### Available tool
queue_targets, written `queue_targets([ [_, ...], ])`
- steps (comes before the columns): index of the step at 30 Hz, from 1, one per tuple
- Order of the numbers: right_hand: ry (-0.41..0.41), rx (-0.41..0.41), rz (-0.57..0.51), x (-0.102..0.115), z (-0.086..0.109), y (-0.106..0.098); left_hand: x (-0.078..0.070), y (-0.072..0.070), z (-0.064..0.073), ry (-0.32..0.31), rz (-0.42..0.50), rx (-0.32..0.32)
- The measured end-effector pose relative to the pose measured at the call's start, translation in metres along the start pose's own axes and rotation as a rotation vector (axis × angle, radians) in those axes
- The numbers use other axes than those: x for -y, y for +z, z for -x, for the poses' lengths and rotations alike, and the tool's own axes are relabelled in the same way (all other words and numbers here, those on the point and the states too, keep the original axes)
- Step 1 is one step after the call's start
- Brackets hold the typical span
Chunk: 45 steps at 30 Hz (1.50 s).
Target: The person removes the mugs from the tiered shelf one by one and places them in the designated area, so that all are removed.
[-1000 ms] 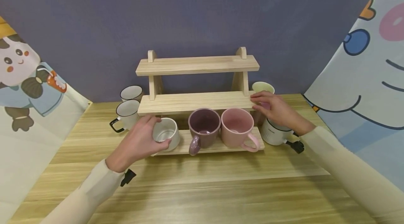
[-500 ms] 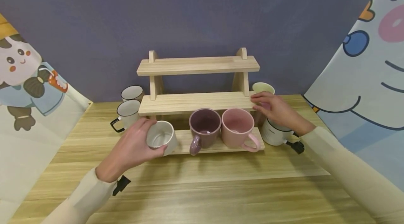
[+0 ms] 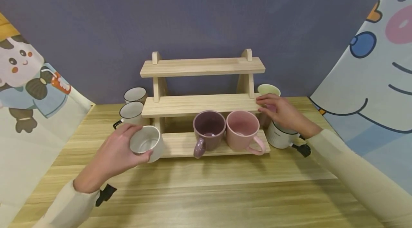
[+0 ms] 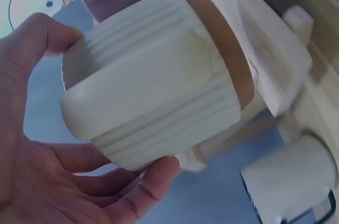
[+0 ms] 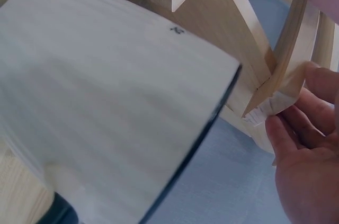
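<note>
My left hand (image 3: 112,153) grips a white mug (image 3: 156,146) by its sides, thumb at the near side and fingers behind. In the left wrist view the mug (image 4: 153,75) shows ribbed walls, a broad handle and a tan base band. It is off the left end of the wooden rack's lowest board (image 3: 178,142). On that board a purple mug (image 3: 209,133) and a pink mug (image 3: 242,131) stand side by side. At the rack's right, my right hand (image 3: 280,112) pinches the end of the middle board (image 3: 199,104); the right wrist view shows fingers (image 5: 283,139) curled there.
White mugs with dark rims (image 3: 131,110) stand left of the rack. To its right are a pale green cup (image 3: 268,90) and a white dark-rimmed mug (image 3: 279,135). The rack's top board (image 3: 202,66) rises before a dark fabric backdrop (image 3: 206,13).
The left hand has lifted the white mug off the lowest board and carried it left and toward me. The right hand has stayed on the middle board's end.
</note>
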State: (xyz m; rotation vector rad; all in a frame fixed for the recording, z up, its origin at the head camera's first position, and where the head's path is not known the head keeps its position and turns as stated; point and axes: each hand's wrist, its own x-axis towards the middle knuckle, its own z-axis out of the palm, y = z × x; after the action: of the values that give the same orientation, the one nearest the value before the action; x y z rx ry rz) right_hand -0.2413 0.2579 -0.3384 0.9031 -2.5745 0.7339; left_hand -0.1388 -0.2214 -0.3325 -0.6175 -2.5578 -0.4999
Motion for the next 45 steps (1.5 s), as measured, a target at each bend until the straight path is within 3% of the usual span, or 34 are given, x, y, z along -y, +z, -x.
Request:
queue_targets([
  [10, 0.029, 0.012, 0.001, -0.003, 0.001, -0.001, 0.028, -0.016, 0.011, -0.077, -0.053, 0.024],
  [18, 0.040, 0.023, 0.004, -0.002, 0.001, -0.001, 0.055, -0.013, 0.019, -0.145, -0.056, 0.053],
  [26, 0.029, 0.010, -0.002, -0.001, 0.001, -0.001, 0.076, -0.004, 0.023, -0.160, -0.055, 0.071],
  [45, 0.030, 0.008, 0.010, 0.000, 0.000, 0.000, 0.088, 0.018, 0.024, -0.105, -0.021, 0.124],
])
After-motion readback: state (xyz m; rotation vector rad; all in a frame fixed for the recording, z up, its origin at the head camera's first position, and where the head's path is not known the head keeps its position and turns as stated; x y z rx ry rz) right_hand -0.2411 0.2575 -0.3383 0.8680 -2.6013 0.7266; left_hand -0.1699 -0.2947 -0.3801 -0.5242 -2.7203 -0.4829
